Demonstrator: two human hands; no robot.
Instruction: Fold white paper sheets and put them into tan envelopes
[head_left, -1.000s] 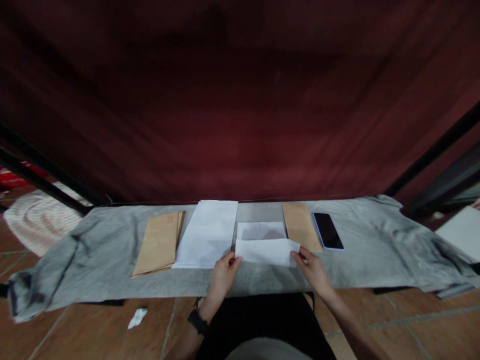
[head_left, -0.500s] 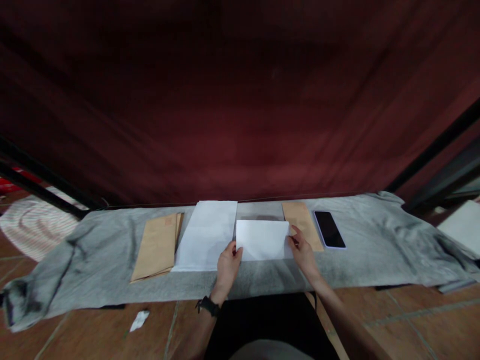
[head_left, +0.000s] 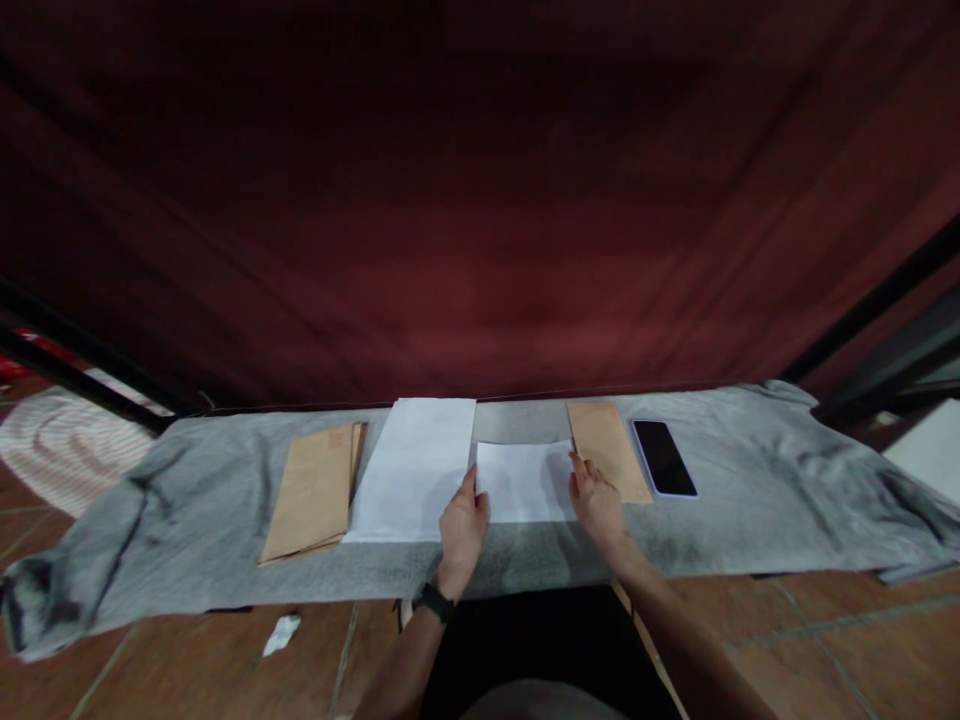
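A folded white sheet point(head_left: 523, 481) lies flat on the grey cloth point(head_left: 720, 520) in front of me. My left hand point(head_left: 464, 524) rests at its left edge with fingers stretched out and pressing down. On the sheet's right edge my right hand point(head_left: 595, 500) lies flat, fingers extended. Neither hand holds anything.
A larger white paper stack point(head_left: 417, 467) lies left of the folded sheet, and brown envelopes point(head_left: 313, 490) lie further left. One brown envelope point(head_left: 606, 449) and a black phone point(head_left: 664, 457) lie to the right. A dark red curtain hangs behind. A paper scrap point(head_left: 283, 633) is on the tiled floor.
The near half of the sheet was lifted and folded away from me onto the far half. Both hands then moved onto the folded sheet's side edges and flattened on it.
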